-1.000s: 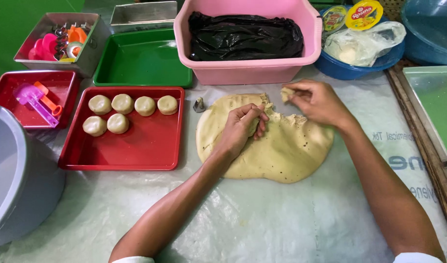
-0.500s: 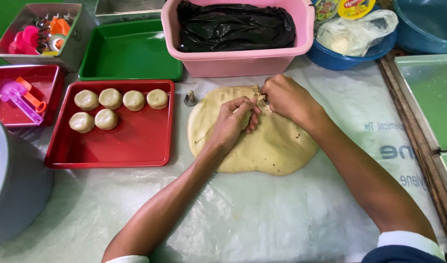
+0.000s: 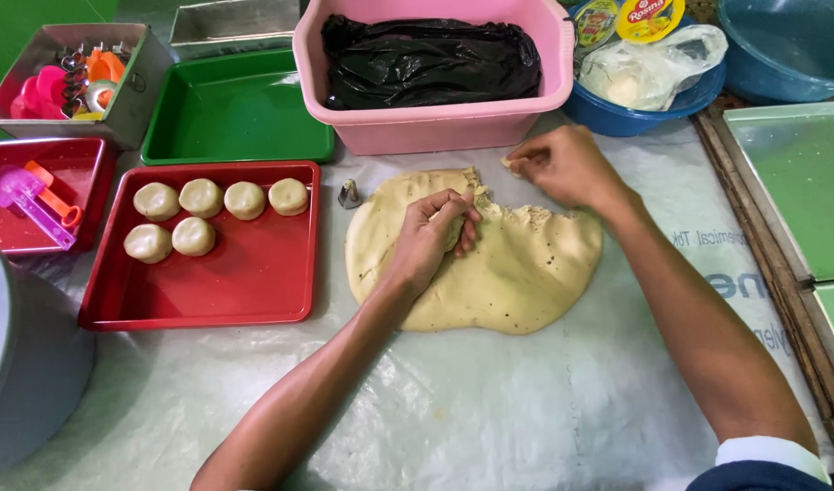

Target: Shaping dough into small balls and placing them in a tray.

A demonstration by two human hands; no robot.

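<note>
The left hand has its grip clenched on a lump of dough; the right hand pinches a small torn bit at the far edge. The worktop wears a clear plastic sheet. On it lies the flat dough sheet, long axis left to right. Beside it a red tray holds six dough balls. Half a second ago the hands touched; now they are apart.

Your left hand covers part of the dough sheet and hides whatever its curled fingers hold. The scrap pinched in your right hand is too small to tell.
</note>
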